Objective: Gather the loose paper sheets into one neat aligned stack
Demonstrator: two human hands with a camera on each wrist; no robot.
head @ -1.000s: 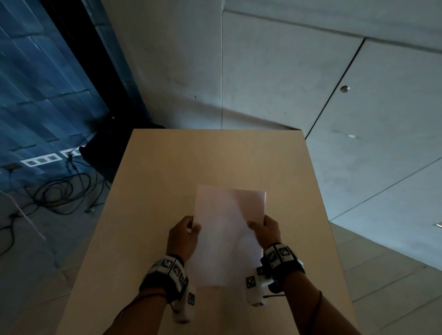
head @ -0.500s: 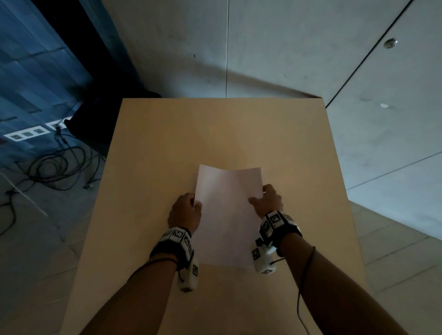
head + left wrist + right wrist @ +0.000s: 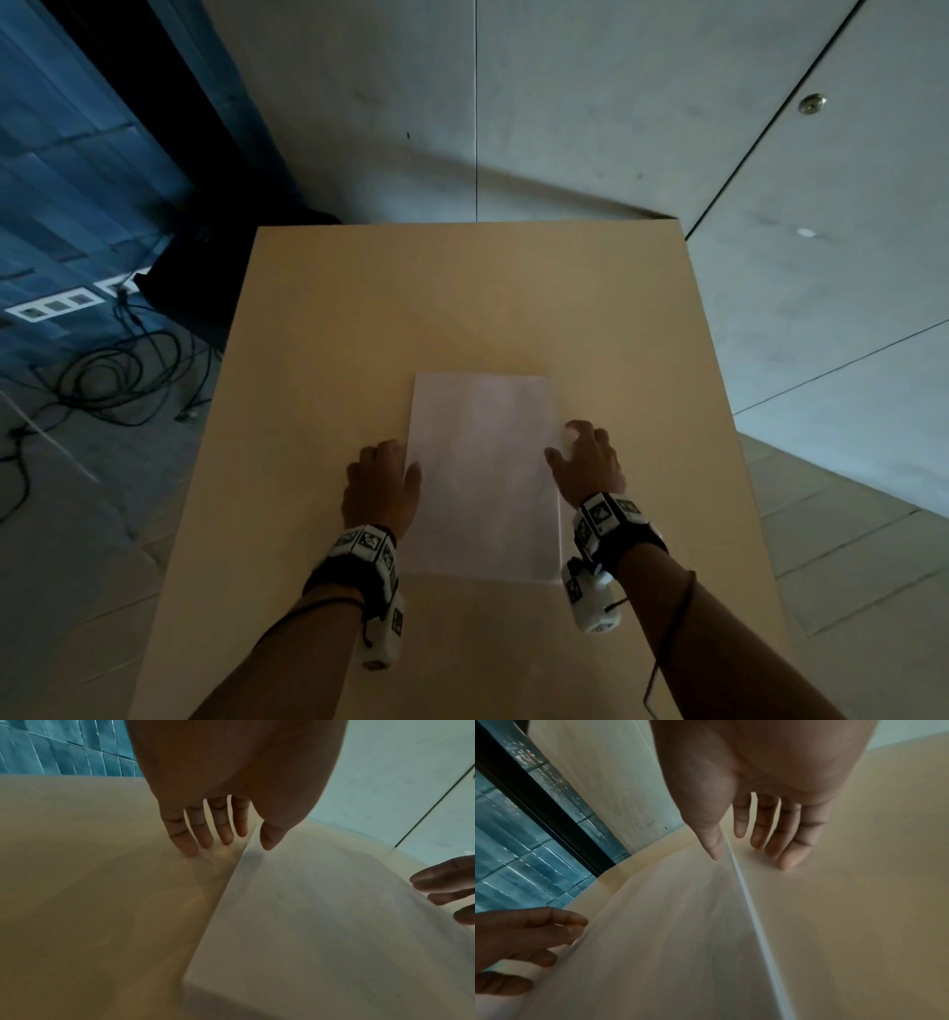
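Observation:
A white paper stack (image 3: pixel 482 473) lies flat on the wooden table (image 3: pixel 462 298), edges lined up, near the front middle. My left hand (image 3: pixel 398 460) sits at the stack's left long edge. In the left wrist view its fingers (image 3: pixel 203 833) reach straight down to the table beside the stack (image 3: pixel 321 923), thumb over the edge. My right hand (image 3: pixel 572 444) sits at the right long edge. In the right wrist view its thumb (image 3: pixel 713 845) touches the top of the stack (image 3: pixel 667 923) and the straight fingers (image 3: pixel 790 850) touch the table. Neither hand grips the paper.
Tabletop around the stack is bare wood. Black cables (image 3: pixel 102 380) and floor sockets (image 3: pixel 56 306) lie on the floor to the left. A dark object (image 3: pixel 195 288) stands by the table's far left corner. Concrete wall panels rise behind and to the right.
The stack was held raised between both hands; it now lies flat on the table. Both hands have let go and spread their fingers along its long edges.

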